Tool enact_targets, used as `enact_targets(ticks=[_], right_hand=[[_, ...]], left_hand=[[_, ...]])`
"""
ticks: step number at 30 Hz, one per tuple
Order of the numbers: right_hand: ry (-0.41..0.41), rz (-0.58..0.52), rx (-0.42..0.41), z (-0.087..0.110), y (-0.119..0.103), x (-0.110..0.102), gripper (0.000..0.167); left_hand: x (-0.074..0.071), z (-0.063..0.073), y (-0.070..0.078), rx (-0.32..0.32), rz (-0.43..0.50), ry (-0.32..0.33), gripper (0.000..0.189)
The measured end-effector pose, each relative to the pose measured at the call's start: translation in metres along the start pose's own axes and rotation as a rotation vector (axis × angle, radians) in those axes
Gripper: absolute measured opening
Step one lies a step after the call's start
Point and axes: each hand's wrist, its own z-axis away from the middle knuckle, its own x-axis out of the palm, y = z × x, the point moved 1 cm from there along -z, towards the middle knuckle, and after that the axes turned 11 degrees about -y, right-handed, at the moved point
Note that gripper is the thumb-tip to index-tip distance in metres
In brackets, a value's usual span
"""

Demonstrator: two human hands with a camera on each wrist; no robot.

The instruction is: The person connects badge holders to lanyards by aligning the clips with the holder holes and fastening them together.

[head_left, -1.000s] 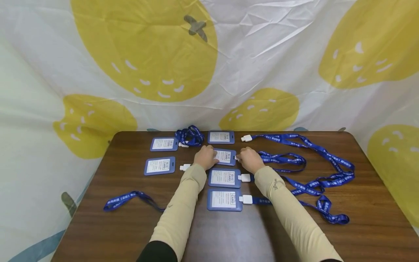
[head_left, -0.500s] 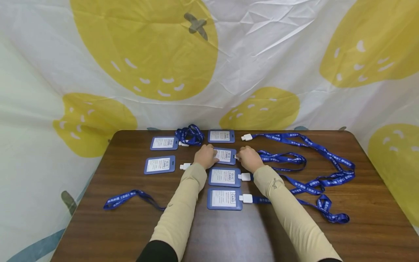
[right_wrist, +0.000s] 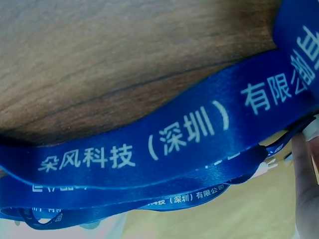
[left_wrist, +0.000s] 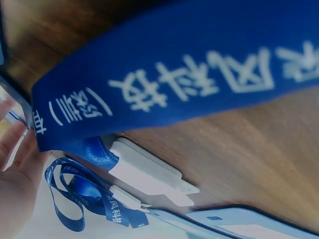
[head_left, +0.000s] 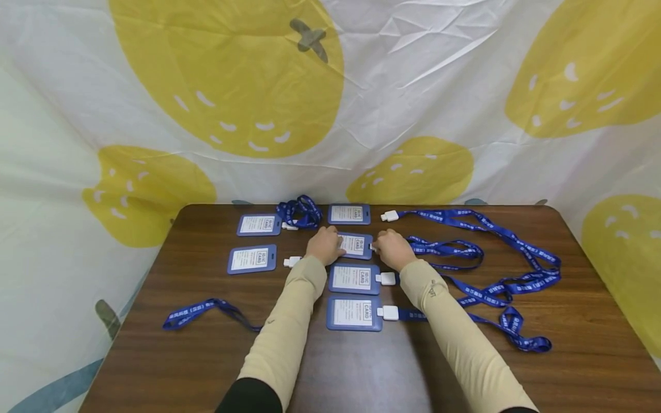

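Note:
In the head view my left hand (head_left: 324, 245) grips the left end of a blue badge holder (head_left: 355, 245) with a white printed card, thumb on its face. At the holder's slotted right end, my right hand (head_left: 393, 250) pinches a small white clip (head_left: 373, 248), mostly hidden by the fingers. A blue lanyard (head_left: 448, 249) with white lettering runs off to the right of that hand. The left wrist view shows another lanyard (left_wrist: 169, 84) close to the camera and a loose white clip (left_wrist: 147, 167). Lanyard strap (right_wrist: 149, 144) fills much of the right wrist view.
Nearer me lie two badge holders (head_left: 354, 279) (head_left: 353, 313) joined to white clips. Behind is a badge holder (head_left: 349, 214), its clip (head_left: 389, 216) apart. Two more holders (head_left: 259, 224) (head_left: 252, 259) and a bundled lanyard (head_left: 300, 213) lie left on the wooden table (head_left: 170, 367).

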Motion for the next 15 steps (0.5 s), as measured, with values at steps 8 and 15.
enact_targets(ticks=[8, 15], right_hand=[[-0.015, 0.025, -0.004, -0.0016, -0.0001, -0.0004, 0.009], [-0.014, 0.018, 0.003, -0.0018, 0.0001, 0.0005, 0.010]], left_hand=[[0.0026, -0.0017, -0.0001, 0.003, 0.005, -0.001, 0.028], [0.0027, -0.0015, 0.0009, 0.016, -0.006, 0.006, 0.025]])
